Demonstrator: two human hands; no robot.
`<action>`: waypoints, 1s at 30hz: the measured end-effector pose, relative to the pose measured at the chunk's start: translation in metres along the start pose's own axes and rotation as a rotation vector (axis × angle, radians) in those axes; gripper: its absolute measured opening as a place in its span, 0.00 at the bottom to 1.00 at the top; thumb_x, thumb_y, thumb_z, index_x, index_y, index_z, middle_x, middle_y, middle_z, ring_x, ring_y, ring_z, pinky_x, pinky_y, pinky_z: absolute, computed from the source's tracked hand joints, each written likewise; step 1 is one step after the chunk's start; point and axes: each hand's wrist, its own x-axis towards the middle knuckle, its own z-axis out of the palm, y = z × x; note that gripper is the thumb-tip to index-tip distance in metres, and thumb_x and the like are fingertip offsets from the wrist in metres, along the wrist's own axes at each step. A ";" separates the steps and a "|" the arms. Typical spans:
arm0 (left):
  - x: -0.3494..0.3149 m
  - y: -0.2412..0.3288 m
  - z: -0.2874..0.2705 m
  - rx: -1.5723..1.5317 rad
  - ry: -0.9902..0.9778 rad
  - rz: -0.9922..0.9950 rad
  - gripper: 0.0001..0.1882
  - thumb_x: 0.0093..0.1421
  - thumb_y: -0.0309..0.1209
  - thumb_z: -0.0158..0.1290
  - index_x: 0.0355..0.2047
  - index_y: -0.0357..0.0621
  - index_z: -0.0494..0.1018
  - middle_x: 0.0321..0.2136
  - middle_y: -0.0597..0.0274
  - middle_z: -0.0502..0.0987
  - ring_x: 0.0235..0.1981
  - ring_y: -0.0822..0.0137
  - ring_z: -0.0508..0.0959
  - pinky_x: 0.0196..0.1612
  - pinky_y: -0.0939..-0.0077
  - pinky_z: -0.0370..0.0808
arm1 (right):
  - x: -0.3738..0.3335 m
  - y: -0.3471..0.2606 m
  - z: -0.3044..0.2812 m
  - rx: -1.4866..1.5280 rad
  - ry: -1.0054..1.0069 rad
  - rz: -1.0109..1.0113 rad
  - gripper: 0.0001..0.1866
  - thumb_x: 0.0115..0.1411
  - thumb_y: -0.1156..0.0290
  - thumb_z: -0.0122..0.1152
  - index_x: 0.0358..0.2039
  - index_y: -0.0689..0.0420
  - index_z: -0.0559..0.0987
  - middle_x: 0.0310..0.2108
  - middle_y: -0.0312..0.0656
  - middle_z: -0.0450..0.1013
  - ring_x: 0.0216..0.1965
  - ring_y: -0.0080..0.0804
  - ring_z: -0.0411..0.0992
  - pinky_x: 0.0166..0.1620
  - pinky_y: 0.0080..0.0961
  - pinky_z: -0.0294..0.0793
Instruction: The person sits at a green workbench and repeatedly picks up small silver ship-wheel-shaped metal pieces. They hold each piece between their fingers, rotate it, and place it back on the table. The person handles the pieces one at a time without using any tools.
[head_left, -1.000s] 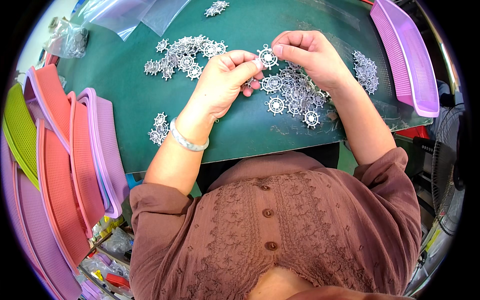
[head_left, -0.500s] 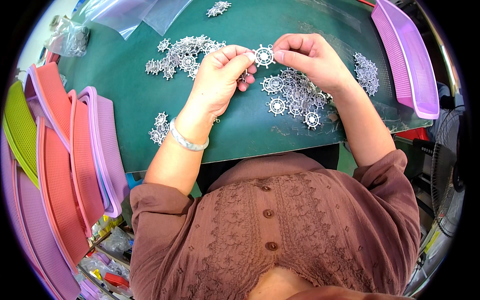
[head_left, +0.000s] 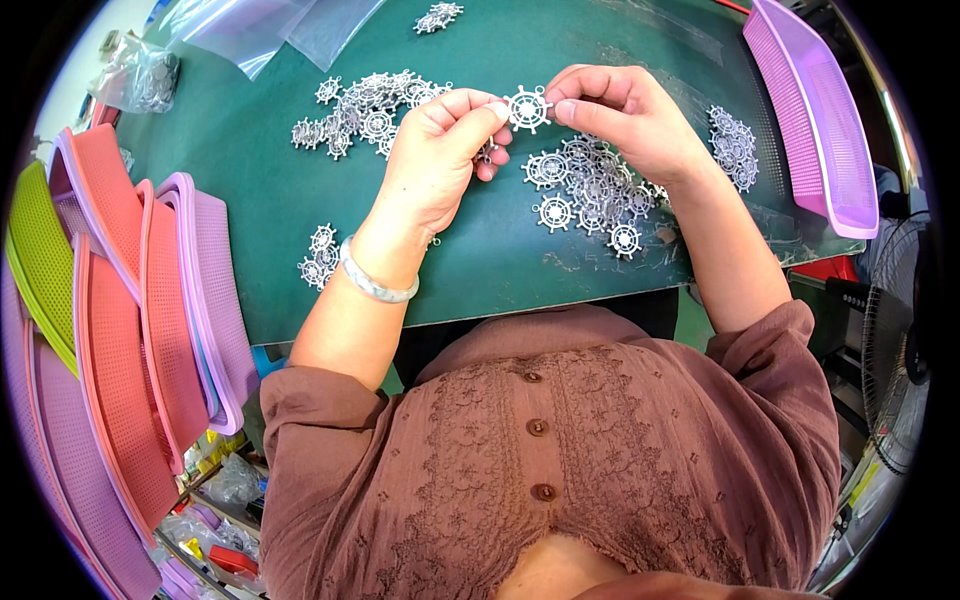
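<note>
Between my two hands, a silver ship's-wheel charm is held up above the green table mat. My left hand pinches its left edge between thumb and finger; another metal piece shows partly under the curled fingers. At the charm's right edge, my right hand is closed in a pinch on its small loop. Below the right hand lies a pile of the same charms. A second heap of charms spreads behind and left of my left hand, partly hidden by it.
Smaller charm groups lie at the left front, far middle and right. A purple basket stands on the right edge. Stacked plastic baskets crowd the left. Clear bags lie far left; a fan stands right.
Both hands stay in nearly the same place. The charm between them has tilted or shifted very slightly, and my right thumb has moved a little to the right.
</note>
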 end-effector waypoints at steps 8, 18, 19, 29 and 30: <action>0.000 0.000 0.000 -0.005 0.004 0.009 0.06 0.54 0.29 0.51 0.28 0.38 0.71 0.20 0.65 0.72 0.18 0.78 0.70 0.19 0.88 0.65 | 0.000 0.001 0.000 0.012 -0.008 -0.013 0.09 0.51 0.73 0.57 0.32 0.64 0.75 0.26 0.33 0.70 0.29 0.15 0.66 0.34 0.13 0.65; -0.001 0.001 0.001 -0.006 -0.008 0.011 0.06 0.54 0.29 0.51 0.29 0.38 0.72 0.21 0.64 0.73 0.19 0.77 0.70 0.20 0.87 0.66 | 0.000 0.002 0.001 0.008 0.005 -0.010 0.09 0.51 0.72 0.58 0.31 0.64 0.75 0.25 0.32 0.70 0.28 0.15 0.65 0.33 0.12 0.64; -0.001 0.001 0.000 -0.008 -0.007 0.007 0.06 0.54 0.29 0.51 0.29 0.38 0.72 0.21 0.64 0.73 0.19 0.77 0.70 0.20 0.87 0.66 | 0.000 0.002 0.000 0.004 0.005 -0.007 0.09 0.51 0.72 0.58 0.31 0.64 0.75 0.25 0.32 0.70 0.28 0.15 0.65 0.33 0.12 0.64; -0.003 0.001 0.006 0.075 -0.042 0.068 0.05 0.52 0.27 0.54 0.29 0.40 0.72 0.20 0.68 0.71 0.19 0.80 0.69 0.20 0.89 0.65 | 0.002 0.006 0.000 -0.036 0.069 -0.127 0.08 0.51 0.73 0.58 0.31 0.63 0.76 0.25 0.32 0.70 0.27 0.15 0.65 0.31 0.13 0.64; -0.003 -0.001 0.005 0.112 -0.043 0.087 0.06 0.51 0.27 0.54 0.29 0.40 0.72 0.20 0.69 0.71 0.20 0.80 0.69 0.21 0.89 0.64 | 0.002 0.007 0.000 -0.052 0.076 -0.167 0.08 0.51 0.73 0.58 0.31 0.63 0.77 0.25 0.32 0.70 0.27 0.15 0.65 0.31 0.13 0.64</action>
